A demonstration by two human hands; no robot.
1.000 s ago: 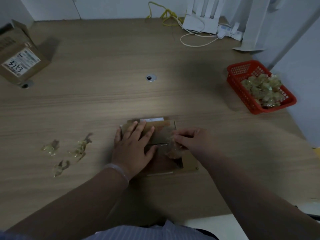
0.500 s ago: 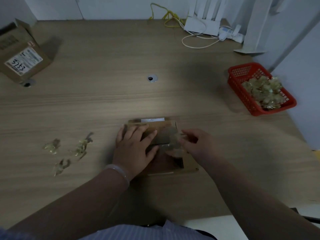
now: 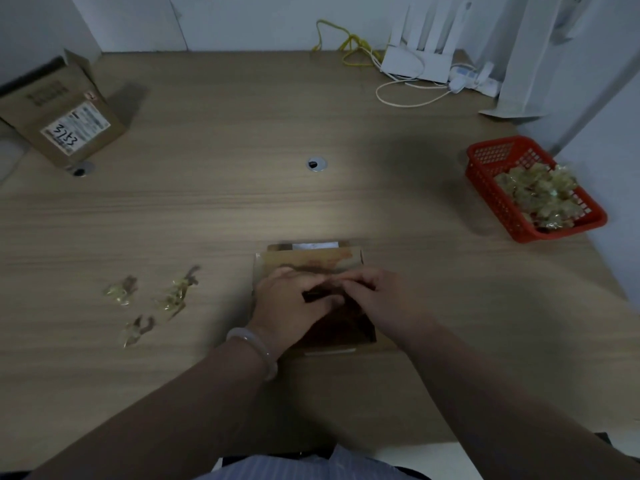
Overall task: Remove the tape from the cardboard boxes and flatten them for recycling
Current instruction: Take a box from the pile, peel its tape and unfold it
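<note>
Left hand (image 3: 291, 306) and right hand (image 3: 384, 301) meet, fingers curled, on the small cardboard box (image 3: 311, 259) lying on the table (image 3: 242, 202) directly beneath them. The left grips its flap; what the right pinches cannot be told. Tape scraps (image 3: 176, 292) lie left of the left hand. A red basket (image 3: 485, 155) of tape wads sits well beyond the right hand.

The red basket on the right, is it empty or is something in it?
Not empty. The red basket holds a heap of crumpled yellowish tape pieces; its far corner is bare.
</note>
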